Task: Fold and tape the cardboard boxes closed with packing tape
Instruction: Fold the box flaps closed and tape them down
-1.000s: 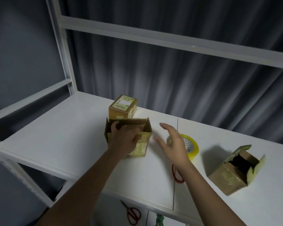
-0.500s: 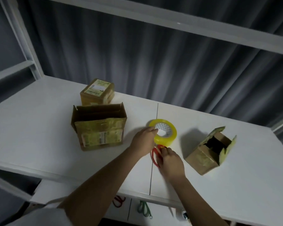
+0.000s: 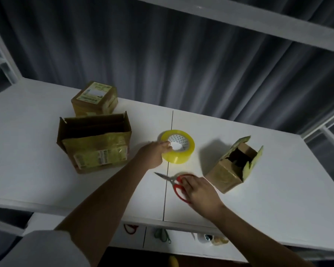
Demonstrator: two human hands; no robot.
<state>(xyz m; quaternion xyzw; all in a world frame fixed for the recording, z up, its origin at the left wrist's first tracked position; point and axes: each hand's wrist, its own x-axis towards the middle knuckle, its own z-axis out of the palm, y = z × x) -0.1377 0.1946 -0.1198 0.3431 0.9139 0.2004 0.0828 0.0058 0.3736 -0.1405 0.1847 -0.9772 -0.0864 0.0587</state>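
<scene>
White shelving top [image 3: 46, 182], dim light, grey curtain [image 3: 181, 64] behind. Nearest: red-handled scissors [image 3: 176, 183] lie flat just R of the board seam; the handle loops are covered by the right hand [image 3: 199, 191], fingers curled onto them, so scissors look gripped but not lifted. Next back, the yellow packing tape roll [image 3: 178, 146] lies flat at centre, gripped at its near-left rim by the left hand [image 3: 154, 154], thumb tip hooked into the core. Left of it, the large cardboard box [image 3: 94, 143] stands upright, top flaps unfolded, not taped. To the R, a small open box [image 3: 234, 164] is tipped on its side, flaps loose. Farthest, a small sealed box [image 3: 94, 98] sits just behind the large one, apparently done. Judged progress: approx. one of three closed; tools only being collected, two boxes left to fold and tape.
</scene>
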